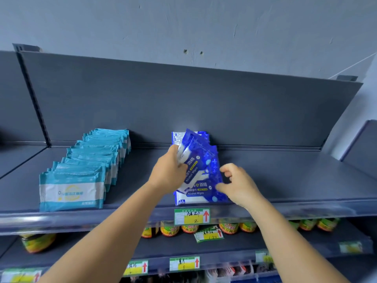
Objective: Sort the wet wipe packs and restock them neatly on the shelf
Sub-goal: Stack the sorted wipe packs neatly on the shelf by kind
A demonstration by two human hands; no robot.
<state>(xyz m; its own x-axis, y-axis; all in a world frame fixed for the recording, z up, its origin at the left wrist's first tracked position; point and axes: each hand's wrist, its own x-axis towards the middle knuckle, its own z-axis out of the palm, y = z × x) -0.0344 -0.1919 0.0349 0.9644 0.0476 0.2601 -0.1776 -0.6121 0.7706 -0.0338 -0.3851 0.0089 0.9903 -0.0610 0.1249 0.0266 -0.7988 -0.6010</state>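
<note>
On the top shelf (285, 180), in the middle of the frame, stood a row of blue alcohol wipe packs (201, 176). The left hand (168, 172) gripped the upper edge of the front packs, its fingers curled around them. The right hand (237, 184) was just beside the right edge of the row, fingers loosely bent — holding nothing. At the left of the frame, a neat row of teal wet wipe packs (85, 170) stood on the same shelf. A price label (191, 216) hung on the shelf edge, under the blue packs.
</note>
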